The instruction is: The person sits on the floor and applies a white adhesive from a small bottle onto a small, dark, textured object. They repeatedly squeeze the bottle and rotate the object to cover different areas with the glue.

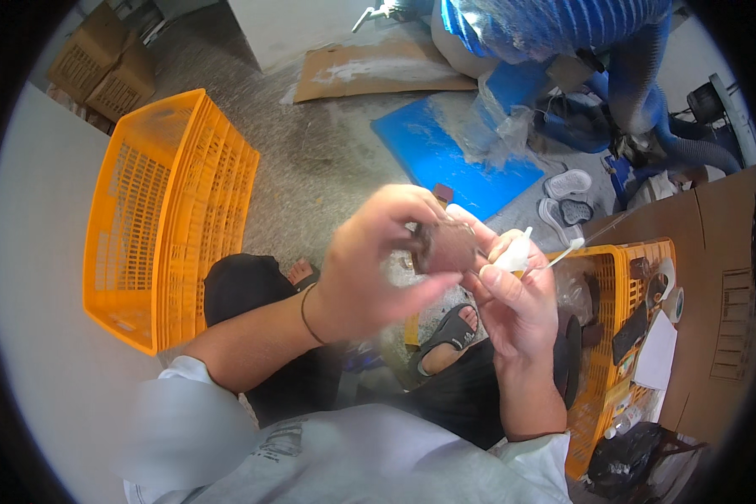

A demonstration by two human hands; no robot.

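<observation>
My left hand [353, 269], smeared by motion, has its fingers and thumb round a small brown block [448, 247] in front of my knees. What the block is made of I cannot make out. Close against it on the right, my right hand [517, 294] is closed on a small white piece with a pointed tip [515, 252]. A thin white stick with a wider end [569, 250] juts out past the right fingers; whether it belongs to the white piece is unclear. The fingertips of both hands meet near the block, and its far side is hidden.
Stacked yellow crates [168, 227] stand on the left. Another yellow crate [596, 378], with dark pads and tape rolls on it, is at my right beside a cardboard sheet [701, 294]. Ahead lie a blue board [428, 139] and a person in blue stripes [554, 25] near hoses.
</observation>
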